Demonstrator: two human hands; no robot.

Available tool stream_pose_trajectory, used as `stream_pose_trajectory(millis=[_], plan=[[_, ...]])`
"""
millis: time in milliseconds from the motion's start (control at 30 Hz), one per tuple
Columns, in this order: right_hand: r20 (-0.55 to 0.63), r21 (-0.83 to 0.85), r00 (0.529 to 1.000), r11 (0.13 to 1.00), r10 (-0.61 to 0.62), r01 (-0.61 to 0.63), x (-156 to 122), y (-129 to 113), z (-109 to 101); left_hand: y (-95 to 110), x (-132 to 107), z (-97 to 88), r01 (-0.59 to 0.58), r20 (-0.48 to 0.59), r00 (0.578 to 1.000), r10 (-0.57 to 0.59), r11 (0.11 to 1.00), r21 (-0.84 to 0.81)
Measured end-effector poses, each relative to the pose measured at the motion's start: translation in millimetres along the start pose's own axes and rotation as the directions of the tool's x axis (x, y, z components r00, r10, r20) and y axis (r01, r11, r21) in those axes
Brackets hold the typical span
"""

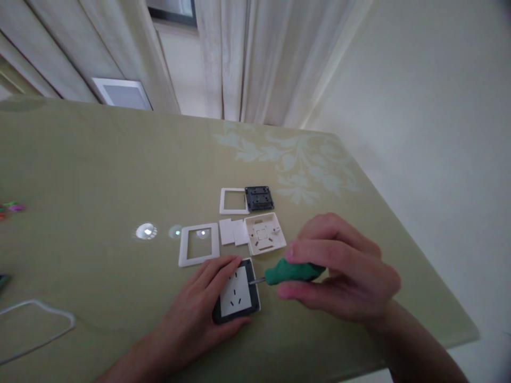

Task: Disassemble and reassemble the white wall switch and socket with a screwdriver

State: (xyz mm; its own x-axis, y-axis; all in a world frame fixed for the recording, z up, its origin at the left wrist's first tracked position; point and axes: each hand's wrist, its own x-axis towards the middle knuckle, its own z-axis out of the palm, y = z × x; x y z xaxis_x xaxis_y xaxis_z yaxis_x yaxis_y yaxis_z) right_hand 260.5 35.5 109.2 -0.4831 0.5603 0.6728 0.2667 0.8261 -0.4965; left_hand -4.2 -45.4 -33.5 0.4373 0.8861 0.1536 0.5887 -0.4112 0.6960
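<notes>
My left hand (195,314) presses down on a wall socket (236,298) with a white face and dark frame, fingers wrapped over its left and near edges. My right hand (343,271) is closed round a green-handled screwdriver (293,272). Its metal tip touches the socket's right edge. Both sit near the front of the olive table (99,175).
Beyond the socket lie a large white frame (198,244), a small white frame (232,201), a black module (259,198), a white back box (264,233) and two small white plates (235,232). The table's right edge runs close to my right arm. A thin wire loop (35,324) lies at front left.
</notes>
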Motion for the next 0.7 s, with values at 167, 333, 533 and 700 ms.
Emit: stream_pose_trajectory(millis=[167,333,533,700], plan=[[0.417,0.052,0.905,0.991,0.089,-0.122,7,-9,-21,-2,-2,1.4,-0.007,0.015,1.0,0.006,0.999,0.031],[0.245,0.146,0.967,0.984,0.064,-0.102,6,-2,-12,-2,-2,1.3,0.011,0.01,1.0,-0.011,0.999,0.04],[0.162,0.002,0.985,0.998,0.066,-0.067,1,-4,-9,-1,-2,0.8,0.016,0.012,1.0,-0.017,0.999,0.038],[0.423,0.181,0.906,0.977,0.023,-0.11,6,-4,-18,-1,-3,1.7,-0.006,-0.012,1.0,0.007,0.999,0.035]])
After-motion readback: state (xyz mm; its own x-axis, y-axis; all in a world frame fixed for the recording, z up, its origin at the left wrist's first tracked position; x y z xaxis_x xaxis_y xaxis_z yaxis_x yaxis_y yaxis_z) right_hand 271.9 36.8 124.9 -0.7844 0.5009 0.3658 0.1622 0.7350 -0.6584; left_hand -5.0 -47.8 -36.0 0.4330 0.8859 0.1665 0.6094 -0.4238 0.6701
